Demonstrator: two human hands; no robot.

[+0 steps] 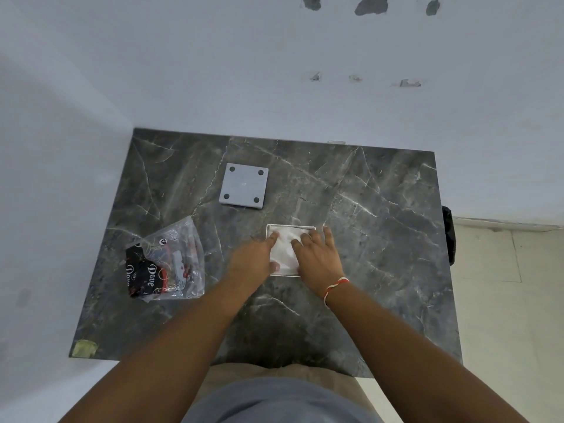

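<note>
A shallow white square tray (305, 228) lies on the dark marble table (381, 239), with a white cloth or paper (285, 248) crumpled inside it. My left hand (253, 261) rests on the tray's left side, its fingers stretched onto the white material and its thumb at the near edge. My right hand (317, 254) lies flat on the right side, fingers straight and spread, pressing the material down. A red and white thread circles my right wrist.
A grey square plate (244, 187) with a dark dot in each corner lies further back. A clear plastic bag (168, 264) with black Dove packets sits at the left. A white wall stands behind the table, tiled floor to the right.
</note>
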